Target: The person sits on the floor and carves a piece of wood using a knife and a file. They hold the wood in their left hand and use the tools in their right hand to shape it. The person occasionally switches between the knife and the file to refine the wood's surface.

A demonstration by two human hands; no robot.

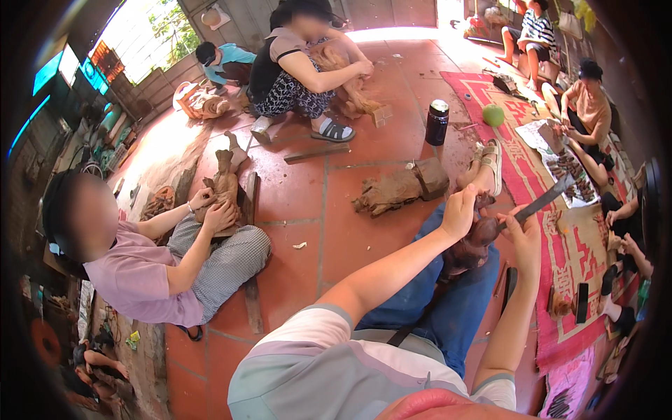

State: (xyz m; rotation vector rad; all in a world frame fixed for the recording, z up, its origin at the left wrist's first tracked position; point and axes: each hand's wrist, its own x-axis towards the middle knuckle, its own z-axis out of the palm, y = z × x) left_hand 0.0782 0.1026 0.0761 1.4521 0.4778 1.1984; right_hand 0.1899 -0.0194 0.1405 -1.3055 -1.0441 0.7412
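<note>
Seen from my distant post, the head view shows a dark brown carving against the wearer's blue trousers, just past 3 o'clock in the frame. The left hand curls at the carving's upper end; I cannot quite tell how its fingertips meet the wood. The right hand pinches a flat grey tool that points to 2 o'clock. From the carving, a brown wood block lies between 10 and 11, a dark bottle stands between 11 and 12, and a green fruit sits at 12.
</note>
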